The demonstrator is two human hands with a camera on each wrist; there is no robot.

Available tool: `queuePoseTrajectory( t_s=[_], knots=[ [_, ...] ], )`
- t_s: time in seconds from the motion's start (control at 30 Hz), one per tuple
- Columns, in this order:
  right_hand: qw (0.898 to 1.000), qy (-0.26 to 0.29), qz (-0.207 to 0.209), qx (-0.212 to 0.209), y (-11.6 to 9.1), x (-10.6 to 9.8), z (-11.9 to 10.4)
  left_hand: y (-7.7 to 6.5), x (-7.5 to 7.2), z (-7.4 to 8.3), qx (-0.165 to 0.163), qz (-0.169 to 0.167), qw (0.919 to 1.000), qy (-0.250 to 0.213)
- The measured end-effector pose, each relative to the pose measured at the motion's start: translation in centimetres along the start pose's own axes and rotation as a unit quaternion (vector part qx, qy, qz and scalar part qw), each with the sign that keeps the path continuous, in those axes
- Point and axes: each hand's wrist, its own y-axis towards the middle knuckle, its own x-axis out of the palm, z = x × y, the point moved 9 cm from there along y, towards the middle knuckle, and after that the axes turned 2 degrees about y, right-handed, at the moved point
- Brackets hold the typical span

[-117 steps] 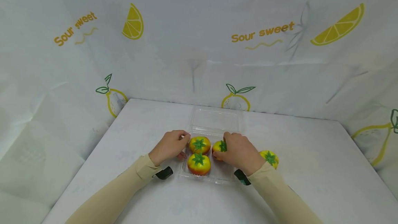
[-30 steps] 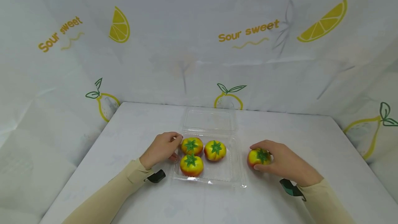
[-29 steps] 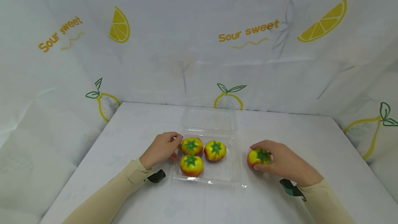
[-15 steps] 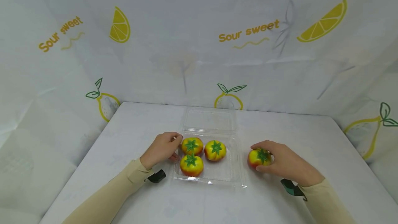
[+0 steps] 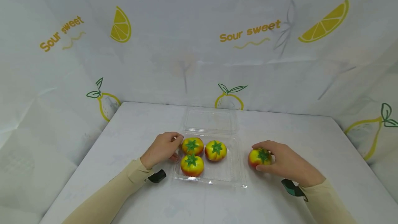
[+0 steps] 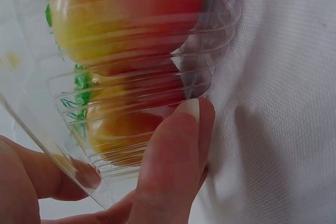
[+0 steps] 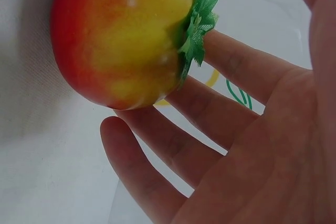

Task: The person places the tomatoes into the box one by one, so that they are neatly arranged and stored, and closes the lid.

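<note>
Now right hand (image 5: 287,163) has moved off clear box (image 5: 227,171) to loose fruit (image 5: 255,158), right of lower center, thumb and fingers round it; left hand (image 5: 160,149) pinches box's left wall, lower center. Three fruits (image 5: 192,170) inside, only one outside.

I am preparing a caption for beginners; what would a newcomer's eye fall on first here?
The three shiny yellow-red fruits in the open clear container would probably come first. Right of it, the right hand grips a fourth fruit. Yellow lemon slices mark the upper backdrop.
</note>
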Motion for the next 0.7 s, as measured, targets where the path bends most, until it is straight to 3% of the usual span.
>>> queuePoseTrajectory(
  t_s=[0.7],
  knots=[
    [1.0,-0.008,0.005,0.005,-0.08,-0.29,0.2,-0.19,0.0,0.22,0.006,0.0,1.0,-0.002]
  ],
)
